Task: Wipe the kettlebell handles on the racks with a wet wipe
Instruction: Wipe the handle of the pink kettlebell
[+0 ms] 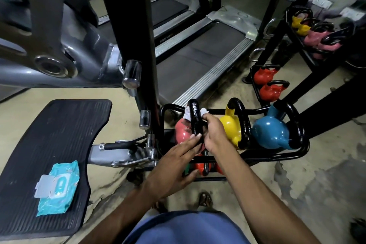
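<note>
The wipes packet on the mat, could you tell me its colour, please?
The wipes packet is turquoise with a white flap; head view.

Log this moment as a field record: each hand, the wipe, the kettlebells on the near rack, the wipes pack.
left hand: straight fingers touch the lower part of the black handle of the pink kettlebell
right hand: grips the wet wipe against that handle
wet wipe: white, wrapped round the handle's upper part
near rack: pink kettlebell, yellow kettlebell, blue kettlebell, left to right
wipes pack: teal, lying on the black ribbed mat at left
</note>
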`<state>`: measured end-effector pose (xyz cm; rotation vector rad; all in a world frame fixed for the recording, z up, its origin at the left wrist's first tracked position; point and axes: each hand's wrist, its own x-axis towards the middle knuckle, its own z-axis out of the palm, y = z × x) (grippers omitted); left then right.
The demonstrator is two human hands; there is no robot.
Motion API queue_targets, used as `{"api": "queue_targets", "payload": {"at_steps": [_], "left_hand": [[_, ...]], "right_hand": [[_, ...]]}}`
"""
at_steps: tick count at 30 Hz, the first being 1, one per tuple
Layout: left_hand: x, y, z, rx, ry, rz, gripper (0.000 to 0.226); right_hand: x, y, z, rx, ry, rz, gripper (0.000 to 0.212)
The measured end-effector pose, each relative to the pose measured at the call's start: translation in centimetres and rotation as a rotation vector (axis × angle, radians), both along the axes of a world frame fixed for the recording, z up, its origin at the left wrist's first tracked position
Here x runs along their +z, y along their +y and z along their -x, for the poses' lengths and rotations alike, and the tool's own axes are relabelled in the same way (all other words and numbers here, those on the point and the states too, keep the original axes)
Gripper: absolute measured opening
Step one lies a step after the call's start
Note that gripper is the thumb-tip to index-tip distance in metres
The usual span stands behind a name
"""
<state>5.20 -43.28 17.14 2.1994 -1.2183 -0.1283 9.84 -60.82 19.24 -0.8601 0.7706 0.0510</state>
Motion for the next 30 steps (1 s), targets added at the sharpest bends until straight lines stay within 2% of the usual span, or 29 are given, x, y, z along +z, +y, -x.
{"api": "queue_targets", "payload": {"at_steps": [1, 3, 5, 9, 11, 13, 16, 18, 20, 23, 25, 26, 28, 30], "left_hand": [[0.0, 0.0, 0.1, -0.001, 0.002, 0.001, 0.071], [-0.1, 0.1, 0.3, 0.007, 0.003, 0.011, 0.071], [-0.4, 0.1, 0.7, 0.016, -0.001, 0.015, 0.070], [-1.5, 0.5, 1.4, 0.008, 0.016, -0.069, 0.071], [-1.4, 0.6, 1.5, 0.001, 0.030, -0.072, 0.073], [-1.2, 0.5, 1.4, -0.001, 0.035, -0.045, 0.072], [-1.1, 0.5, 1.3, -0.009, 0.037, 0.002, 0.074], [-1.2, 0.5, 1.2, -0.020, 0.046, 0.011, 0.078], [-1.2, 0.5, 1.2, -0.022, 0.050, 0.012, 0.081], [-1.3, 0.5, 1.2, -0.018, 0.024, 0.005, 0.081], [-1.3, 0.5, 1.2, -0.013, 0.013, 0.002, 0.082], [-1.3, 0.4, 1.3, -0.003, 0.011, 0.000, 0.082], [-1.2, 0.2, 1.6, 0.026, 0.007, -0.005, 0.082], [-1.0, 0.0, 2.1, 0.060, 0.001, -0.017, 0.079]], "right_hand": [[-0.3, 0.1, 0.7, -0.031, -0.033, 0.267, 0.022], [-0.6, -0.1, 2.3, -0.002, -0.148, 0.939, 0.011], [-0.4, -0.3, 2.8, 0.140, -0.315, 1.405, 0.018], [0.4, -0.9, 0.6, 0.688, -0.524, 1.986, 0.040], [0.7, -1.3, 0.3, 0.769, -0.573, 2.077, 0.039], [0.7, -1.5, 1.5, 0.677, -0.540, 1.991, 0.028], [0.0, -0.5, 4.4, 0.373, -0.368, 1.626, 0.024], [-0.3, 0.6, 5.4, 0.153, -0.267, 1.289, 0.021], [0.2, 1.9, 5.5, 0.023, -0.193, 0.893, 0.012], [0.2, 1.9, 3.5, -0.023, -0.018, 0.563, 0.033], [-0.2, 0.6, 1.2, -0.018, 0.076, 0.300, 0.027], [-0.3, 0.1, 0.2, 0.008, 0.070, 0.184, 0.034], [-0.2, -0.7, -0.9, 0.073, 0.033, 0.070, 0.044], [-0.3, -0.8, -0.4, 0.071, 0.021, 0.035, 0.042]]}}
